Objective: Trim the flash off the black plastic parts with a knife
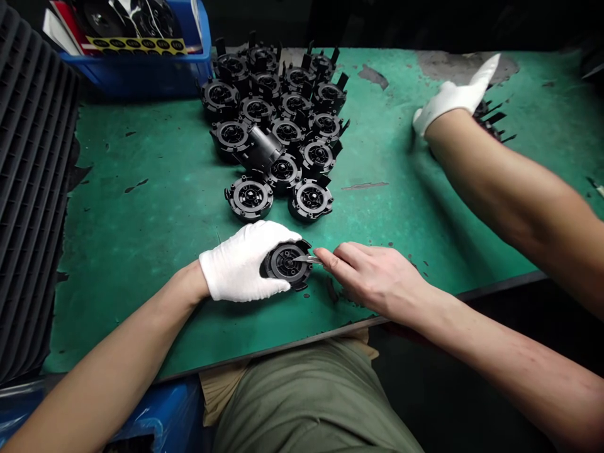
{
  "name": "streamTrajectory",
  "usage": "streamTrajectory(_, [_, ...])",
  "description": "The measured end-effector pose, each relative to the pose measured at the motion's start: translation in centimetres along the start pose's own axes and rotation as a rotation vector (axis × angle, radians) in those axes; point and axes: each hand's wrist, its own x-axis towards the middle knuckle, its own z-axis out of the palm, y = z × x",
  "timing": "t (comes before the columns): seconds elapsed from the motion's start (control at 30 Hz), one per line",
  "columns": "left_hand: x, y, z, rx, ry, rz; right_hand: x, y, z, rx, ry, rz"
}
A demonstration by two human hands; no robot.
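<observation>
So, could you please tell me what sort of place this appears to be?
Probably a factory workshop: many near-identical black round parts stand bunched on a worn green work surface, with a blue bin at its far edge.

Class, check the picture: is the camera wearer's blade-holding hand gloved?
No, the right hand gripping the blade is bare, while the left hand is gloved.
</observation>
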Motion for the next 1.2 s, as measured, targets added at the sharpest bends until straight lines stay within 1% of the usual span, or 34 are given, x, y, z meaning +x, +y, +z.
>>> streamTrajectory(0.3, [0.1,0.1,-0.1,0.002,0.005,0.0,-0.3,-0.9,-0.3,-0.001,0.024,0.039])
streamTrajectory(0.47, [0.1,0.2,-0.1,-0.002,-0.001,-0.01,-0.2,-1.5,-0.6,0.031,-0.002,0.097])
streamTrajectory(0.6, [0.4,0.6,-0.3,-0.002,-0.012,-0.03,-0.1,-1.1,-0.5,0.139,0.098,0.105])
streamTrajectory(0.67, [0.6,0.8,-0.4,-0.002,-0.015,-0.032,-0.1,-1.0,-0.5,0.16,0.121,0.087])
streamTrajectory(0.77, [0.6,0.9,-0.4,-0.008,-0.01,-0.028,0.0,-1.2,-0.7,0.135,0.098,0.086])
streamTrajectory(0.87, [0.7,0.8,-0.4,-0.003,-0.003,-0.026,-0.1,-2.1,-1.1,0.08,0.08,0.115])
streamTrajectory(1.03, [0.7,0.8,-0.4,-0.015,-0.014,-0.037,-0.5,-4.1,-1.7,0.017,-0.072,0.191])
streamTrajectory(1.2, [0.6,0.6,-0.3,-0.026,-0.016,-0.041,-0.8,-4.8,-1.7,0.008,-0.078,0.205])
